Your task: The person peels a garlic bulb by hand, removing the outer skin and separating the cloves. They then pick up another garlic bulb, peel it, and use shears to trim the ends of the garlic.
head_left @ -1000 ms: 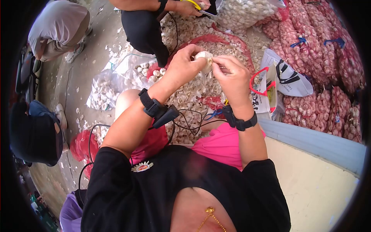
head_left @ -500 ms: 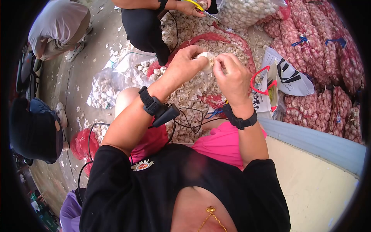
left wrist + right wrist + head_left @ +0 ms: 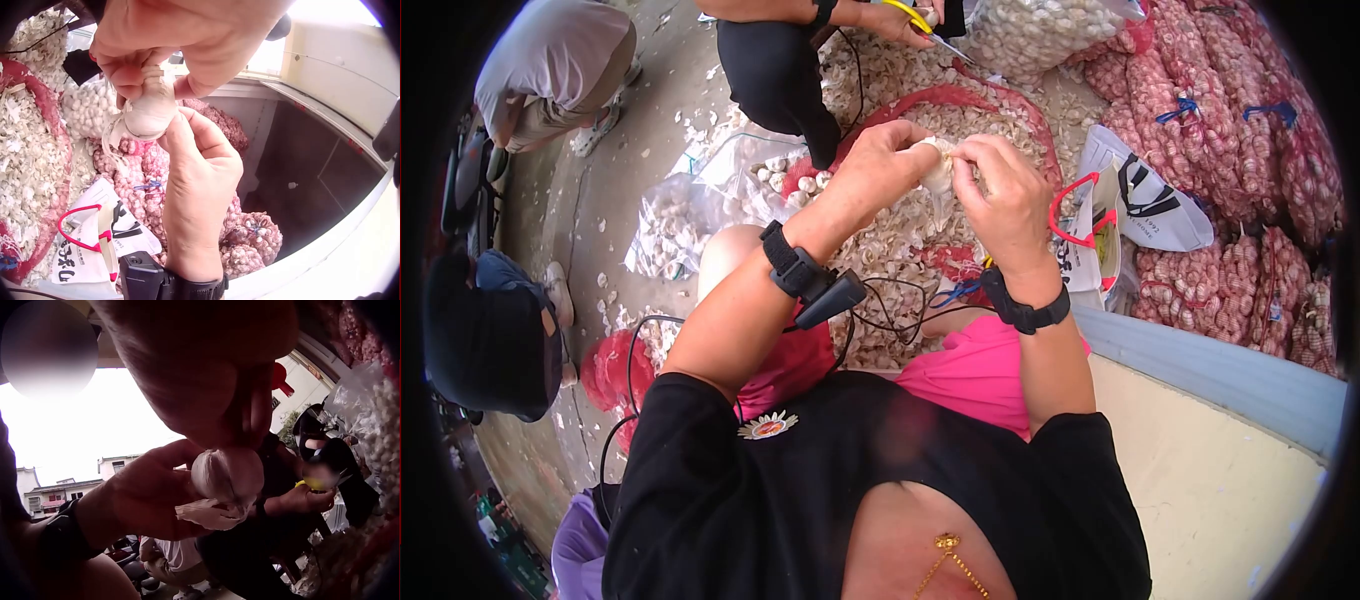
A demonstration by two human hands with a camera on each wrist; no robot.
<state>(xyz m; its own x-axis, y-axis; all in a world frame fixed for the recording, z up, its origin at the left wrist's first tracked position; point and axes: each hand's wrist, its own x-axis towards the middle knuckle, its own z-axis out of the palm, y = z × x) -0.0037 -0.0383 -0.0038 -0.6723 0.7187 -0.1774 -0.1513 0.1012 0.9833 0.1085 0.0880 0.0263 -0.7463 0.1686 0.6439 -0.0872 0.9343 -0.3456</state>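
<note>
A white garlic bulb (image 3: 938, 172) is held up between both hands, above a heap of loose skins (image 3: 900, 240). My left hand (image 3: 885, 172) grips its left side with curled fingers and thumb. The fingertips of my right hand (image 3: 1008, 200) pinch at the bulb's right side. In the left wrist view the bulb (image 3: 150, 111) has a loose strip of skin trailing at its side. A papery flap of skin (image 3: 212, 514) hangs under the bulb (image 3: 228, 475) in the right wrist view.
Red mesh sacks of garlic (image 3: 1170, 120) and a white bag with red handles (image 3: 1145, 190) stand at the right. Another person's hand holds yellow scissors (image 3: 915, 18) at the top. Clear bags of bulbs (image 3: 670, 225) lie left; a black cable (image 3: 890, 325) crosses the lap.
The right hand's fingers have shifted slightly at the bulb, and a piece of skin now hangs below it. The other person's scissors have moved slightly down and right.
</note>
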